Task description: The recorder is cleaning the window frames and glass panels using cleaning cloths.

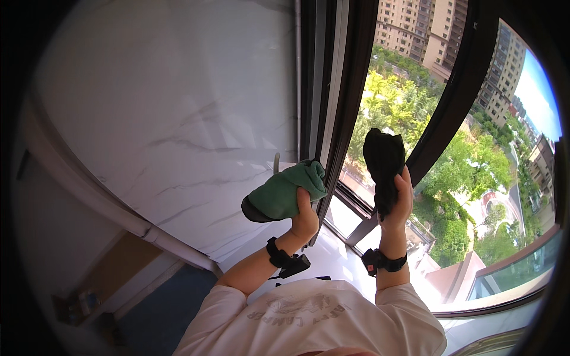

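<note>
My left hand (pixel 305 216) grips a green cloth bundle (pixel 280 193) with a dark rounded end, held in front of the marbled wall panel near the window frame. What the green cloth wraps, if anything, I cannot tell. In my right hand (pixel 403 200) is a crumpled black cloth (pixel 385 164), held upright before the window glass. The two items are apart. Each wrist wears a black strap with a small device. A short pale curved piece (pixel 276 163) rises behind the green bundle; what it belongs to is hidden.
Dark window frames (pixel 449 102) stand ahead and to the right, with trees and tall buildings outside. A white marbled panel (pixel 200 111) fills the left side. At the lower left lies a dark blue floor area (pixel 156 307). A curved rail (pixel 494 345) shows at the lower right.
</note>
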A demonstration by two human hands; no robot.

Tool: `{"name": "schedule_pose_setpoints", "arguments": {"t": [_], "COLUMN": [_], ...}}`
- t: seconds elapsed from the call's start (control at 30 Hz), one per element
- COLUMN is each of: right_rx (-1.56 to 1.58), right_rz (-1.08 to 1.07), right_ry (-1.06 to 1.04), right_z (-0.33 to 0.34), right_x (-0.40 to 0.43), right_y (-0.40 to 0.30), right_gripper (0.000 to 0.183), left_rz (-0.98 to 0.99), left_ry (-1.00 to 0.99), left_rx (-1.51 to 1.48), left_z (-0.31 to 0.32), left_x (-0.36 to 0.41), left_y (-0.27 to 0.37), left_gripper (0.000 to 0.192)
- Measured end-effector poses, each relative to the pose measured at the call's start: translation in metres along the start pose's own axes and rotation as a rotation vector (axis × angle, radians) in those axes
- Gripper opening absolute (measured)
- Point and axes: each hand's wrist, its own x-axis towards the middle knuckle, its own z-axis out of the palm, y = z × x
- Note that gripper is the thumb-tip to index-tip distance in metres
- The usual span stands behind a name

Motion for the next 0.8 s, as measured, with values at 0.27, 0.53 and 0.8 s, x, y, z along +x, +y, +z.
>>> {"name": "schedule_pose_setpoints", "arguments": {"t": [0.27, 0.53, 0.8], "right_rx": [-0.101, -0.096, -0.121], "right_rz": [-0.022, -0.106, -0.147], "right_ry": [0.122, 0.151, 0.464], "right_z": [-0.023, -0.057, -0.088], "right_x": [-0.01, -0.011, -0.014], "right_y": [-0.007, -0.014, -0.006], "right_gripper": [0.051, 0.053, 0.05], "left_rz": [0.061, 0.067, 0.047], "left_ry": [-0.155, -0.252, -0.335], "left_rx": [-0.004, -0.115, 0.092], "left_z": [0.041, 0.092, 0.154], "left_x": [0.004, 0.004, 0.009], "left_y": [-0.008, -0.027, -0.055], "left_gripper": [0.044, 0.054, 0.051]}}
